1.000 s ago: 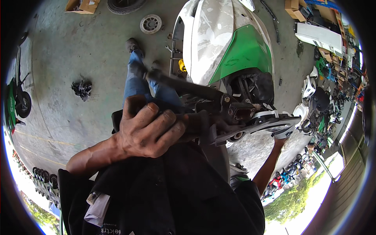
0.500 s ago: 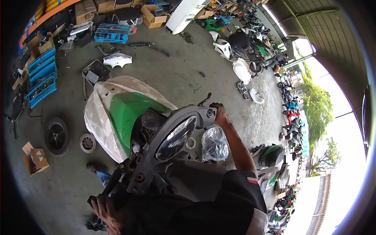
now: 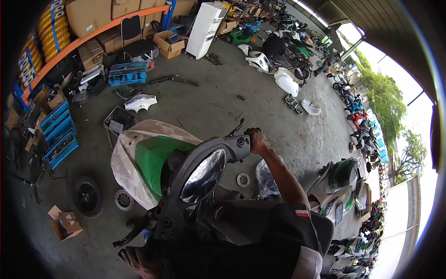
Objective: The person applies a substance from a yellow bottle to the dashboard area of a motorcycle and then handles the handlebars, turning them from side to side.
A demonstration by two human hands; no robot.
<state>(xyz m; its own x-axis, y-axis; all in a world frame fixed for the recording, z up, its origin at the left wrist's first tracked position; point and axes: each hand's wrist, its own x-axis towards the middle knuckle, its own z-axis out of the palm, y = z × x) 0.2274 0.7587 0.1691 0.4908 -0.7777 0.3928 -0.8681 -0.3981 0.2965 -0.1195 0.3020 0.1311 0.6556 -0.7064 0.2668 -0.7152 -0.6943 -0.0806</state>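
Observation:
A scooter's dark handlebar assembly (image 3: 200, 162) with an oval glossy display crosses the middle of my view, above a front body panel (image 3: 127, 172) in scuffed white, with a green section (image 3: 151, 160). My right hand (image 3: 256, 139) is closed round the right-hand grip, near an upright brake lever (image 3: 237, 125). My left hand (image 3: 139, 260), low at the left, has its fingers curled round the left-hand grip, largely hidden by my dark clothing. A black lever (image 3: 130, 237) juts out just above it.
A wheel (image 3: 88, 197), metal disc (image 3: 124, 199), cardboard box (image 3: 65, 223) and blue trays (image 3: 62, 139) lie ahead-left. An orange-beamed rack (image 3: 102, 23) stands behind. White panels (image 3: 287, 83), parked scooters (image 3: 334, 186) and a distant person (image 3: 327, 65) are to the right, near a plastic-wrapped bundle (image 3: 267, 181).
My view has swung from down at my legs to out over the handlebar and workshop. My left hand has moved from mid-view to lower left; my right hand stays at the right end.

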